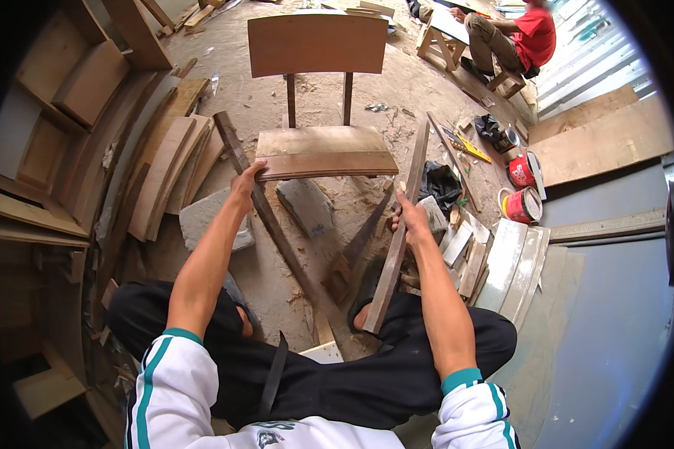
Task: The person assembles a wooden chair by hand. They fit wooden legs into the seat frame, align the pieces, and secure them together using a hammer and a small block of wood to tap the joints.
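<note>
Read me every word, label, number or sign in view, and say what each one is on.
Upper red can: pale lettering on its side; I won't copy out brand text.
Lower red can: printed label, too small to read reliably.
White shirt: dark emblem and partial lettering, cut short.
Grey block: small blue mark, too blurred to call writing.
Chair and wooden bar: no lettering seen.

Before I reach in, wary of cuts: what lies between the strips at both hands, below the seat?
In the head view, a grey block and a handsaw lie between the left strip and the right strip.
</note>
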### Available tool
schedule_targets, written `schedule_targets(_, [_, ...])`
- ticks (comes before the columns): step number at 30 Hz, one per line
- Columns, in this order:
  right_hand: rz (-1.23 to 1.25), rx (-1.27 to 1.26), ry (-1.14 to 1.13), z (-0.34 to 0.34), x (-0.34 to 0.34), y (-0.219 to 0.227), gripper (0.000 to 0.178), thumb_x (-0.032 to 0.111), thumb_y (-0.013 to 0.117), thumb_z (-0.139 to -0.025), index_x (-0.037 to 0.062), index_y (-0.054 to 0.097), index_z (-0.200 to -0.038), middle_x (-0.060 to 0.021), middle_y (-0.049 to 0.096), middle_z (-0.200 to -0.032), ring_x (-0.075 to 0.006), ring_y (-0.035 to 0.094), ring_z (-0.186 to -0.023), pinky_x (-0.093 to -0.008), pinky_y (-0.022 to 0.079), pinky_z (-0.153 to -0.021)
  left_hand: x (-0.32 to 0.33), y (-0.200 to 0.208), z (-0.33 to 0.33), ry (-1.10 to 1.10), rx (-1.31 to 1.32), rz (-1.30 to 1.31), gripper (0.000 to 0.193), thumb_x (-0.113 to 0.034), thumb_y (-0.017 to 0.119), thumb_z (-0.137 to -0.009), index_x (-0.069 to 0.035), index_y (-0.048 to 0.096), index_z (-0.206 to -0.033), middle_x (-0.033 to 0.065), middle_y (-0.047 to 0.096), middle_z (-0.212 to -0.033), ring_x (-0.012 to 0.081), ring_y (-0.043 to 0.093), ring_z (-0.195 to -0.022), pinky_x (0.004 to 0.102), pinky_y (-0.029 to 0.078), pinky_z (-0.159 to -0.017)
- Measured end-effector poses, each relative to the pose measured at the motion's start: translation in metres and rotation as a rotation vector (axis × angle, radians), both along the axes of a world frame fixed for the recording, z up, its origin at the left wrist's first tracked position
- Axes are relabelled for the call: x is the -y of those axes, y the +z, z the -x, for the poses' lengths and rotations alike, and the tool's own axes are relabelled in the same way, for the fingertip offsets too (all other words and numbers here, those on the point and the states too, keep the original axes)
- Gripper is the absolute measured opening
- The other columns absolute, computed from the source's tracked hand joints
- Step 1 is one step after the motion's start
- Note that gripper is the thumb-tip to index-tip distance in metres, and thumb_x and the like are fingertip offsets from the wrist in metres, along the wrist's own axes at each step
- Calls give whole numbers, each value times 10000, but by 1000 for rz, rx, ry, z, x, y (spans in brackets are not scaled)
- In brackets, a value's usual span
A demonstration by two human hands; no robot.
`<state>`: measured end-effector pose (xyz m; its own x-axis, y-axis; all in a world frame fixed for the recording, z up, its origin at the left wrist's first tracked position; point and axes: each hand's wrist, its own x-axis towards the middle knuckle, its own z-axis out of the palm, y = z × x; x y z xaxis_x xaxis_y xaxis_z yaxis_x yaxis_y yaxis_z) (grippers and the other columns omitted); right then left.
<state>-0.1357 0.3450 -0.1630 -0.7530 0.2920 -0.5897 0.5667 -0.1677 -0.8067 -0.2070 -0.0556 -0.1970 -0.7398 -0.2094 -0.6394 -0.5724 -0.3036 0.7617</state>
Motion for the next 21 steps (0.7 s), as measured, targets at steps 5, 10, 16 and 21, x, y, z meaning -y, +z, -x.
schedule_targets(5, [-262,-206,56,68,12,-7,454,338,833,-766,-28,597,-891,-73,623,-763,-158,602,-589,-300,494,-440,14,13,4,-239,-83,58,393,-308,818,-722,0,677,-922,87,670,-821,158,615,-650,312,490,-551])
schedule_targets(10, [-85,-370,-48,97,15,-36,267,71,791,-771,-86,595,-862,-106,625,-735,-176,609,-569,-291,487,-441,18,2,4,-261,-193,87,370,-295,810,-732,-18,669,-932,65,657,-802,146,592,-655,300,471,-571])
schedule_targets(16, [281,-463,-294,120,43,-45,325,-51,726,-754,-35,590,-1049,-84,616,-1006,-195,621,-890,-325,507,-811,22,-12,26,-71,-297,-45,254,-241,759,-777,-38,671,-902,42,635,-789,134,570,-656,293,458,-584])
schedule_targets(21, [273,-488,-246,180,72,-37,233,-25,733,-773,-33,584,-951,-70,604,-891,-193,616,-802,-325,525,-731,51,0,87,0,-314,-58,244,-241,740,-797,-34,677,-908,36,632,-774,138,570,-647,291,462,-580])
